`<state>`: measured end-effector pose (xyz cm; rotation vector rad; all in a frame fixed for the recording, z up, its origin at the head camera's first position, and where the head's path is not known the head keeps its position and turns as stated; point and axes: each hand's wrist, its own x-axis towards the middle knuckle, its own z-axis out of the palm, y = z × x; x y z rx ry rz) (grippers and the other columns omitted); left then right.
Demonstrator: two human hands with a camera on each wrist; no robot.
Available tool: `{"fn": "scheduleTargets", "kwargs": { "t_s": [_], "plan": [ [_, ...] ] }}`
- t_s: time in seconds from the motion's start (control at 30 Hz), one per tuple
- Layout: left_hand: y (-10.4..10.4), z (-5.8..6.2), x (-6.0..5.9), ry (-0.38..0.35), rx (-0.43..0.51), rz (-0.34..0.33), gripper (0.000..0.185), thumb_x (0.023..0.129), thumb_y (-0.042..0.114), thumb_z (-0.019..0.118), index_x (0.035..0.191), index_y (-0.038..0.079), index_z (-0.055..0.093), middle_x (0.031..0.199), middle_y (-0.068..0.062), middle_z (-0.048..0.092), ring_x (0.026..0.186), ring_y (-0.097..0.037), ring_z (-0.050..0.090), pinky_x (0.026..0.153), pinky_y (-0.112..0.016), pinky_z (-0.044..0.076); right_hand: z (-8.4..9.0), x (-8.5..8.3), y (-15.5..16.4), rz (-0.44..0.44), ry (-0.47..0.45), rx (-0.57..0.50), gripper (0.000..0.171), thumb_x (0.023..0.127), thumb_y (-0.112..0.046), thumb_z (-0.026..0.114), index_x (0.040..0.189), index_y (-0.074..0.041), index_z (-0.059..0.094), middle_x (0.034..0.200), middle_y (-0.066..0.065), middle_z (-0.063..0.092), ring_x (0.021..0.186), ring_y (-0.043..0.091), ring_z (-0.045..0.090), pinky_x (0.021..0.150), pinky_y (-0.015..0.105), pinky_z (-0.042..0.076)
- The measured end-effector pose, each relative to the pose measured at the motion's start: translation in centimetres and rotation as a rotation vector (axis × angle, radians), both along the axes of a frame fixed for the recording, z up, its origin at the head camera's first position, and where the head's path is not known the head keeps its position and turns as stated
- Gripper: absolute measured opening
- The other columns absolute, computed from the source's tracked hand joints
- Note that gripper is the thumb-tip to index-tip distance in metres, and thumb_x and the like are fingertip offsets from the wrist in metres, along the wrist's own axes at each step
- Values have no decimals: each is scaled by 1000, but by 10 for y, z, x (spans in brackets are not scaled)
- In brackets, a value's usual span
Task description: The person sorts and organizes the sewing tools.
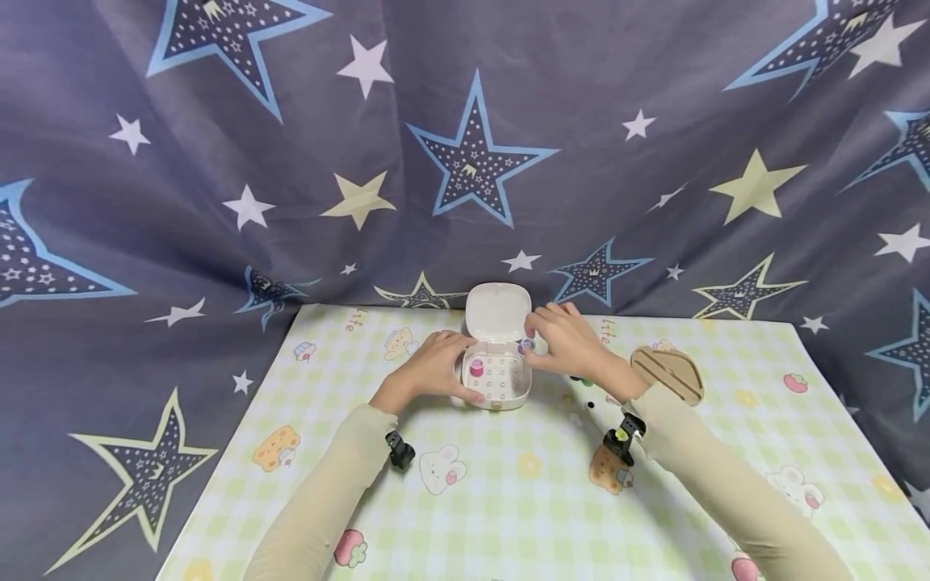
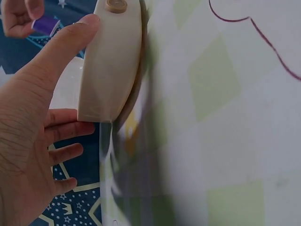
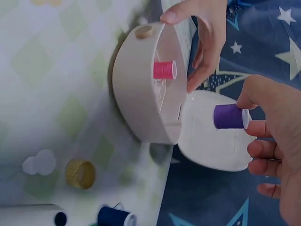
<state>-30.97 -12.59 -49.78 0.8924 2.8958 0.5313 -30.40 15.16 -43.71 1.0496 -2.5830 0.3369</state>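
An off-white box (image 1: 497, 403) stands on the table with its lid (image 1: 498, 311) raised at the back. Small pegs dot its floor, and a pink thread spool (image 1: 476, 368) stands inside at the left. My left hand (image 1: 434, 367) holds the box by its left side, thumb on the front wall near the round clasp (image 2: 116, 5) and fingers at the back corner. Between thumb and fingertips, my right hand (image 1: 567, 339) pinches a purple thread spool (image 3: 229, 116) by its end. That spool is in the air over the box's back right corner, apart from the pegs.
Right of the box, partly behind my right forearm, lies a brown wooden tray-like piece (image 1: 672, 375). In the right wrist view, a gold ring-like thimble (image 3: 80, 173), a dark blue spool (image 3: 113, 215) and a white cylinder (image 3: 30, 215) lie beside the box. A star-print curtain (image 1: 465, 161) hangs behind.
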Motion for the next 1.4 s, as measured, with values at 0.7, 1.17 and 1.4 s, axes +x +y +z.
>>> {"fn": "scheduleTargets", "kwargs": {
  "t_s": [0.7,1.17,1.4],
  "plan": [
    [1,-4,-6,49,-35,-15,111,63,74,83,148,12,50,146,-6,58,140,-28,47,125,-55,23,15,-11,-31,196,-97,179,20,89,-25,78,95,-11,65,91,6,67,85,23,51,84,44,35],
    [1,-7,-4,68,-56,-14,111,63,75,83,148,12,50,146,-7,58,140,-28,47,124,-57,23,1,-15,-47,203,-113,231,19,88,-22,78,96,-10,66,92,3,67,89,24,53,85,42,39],
    [1,-7,-2,78,-74,-14,111,63,75,82,148,11,49,145,-7,58,140,-28,47,125,-56,22,-7,-16,-53,213,-105,271,20,86,-21,80,93,-9,64,89,2,66,87,23,54,83,38,40]
  ]
}}
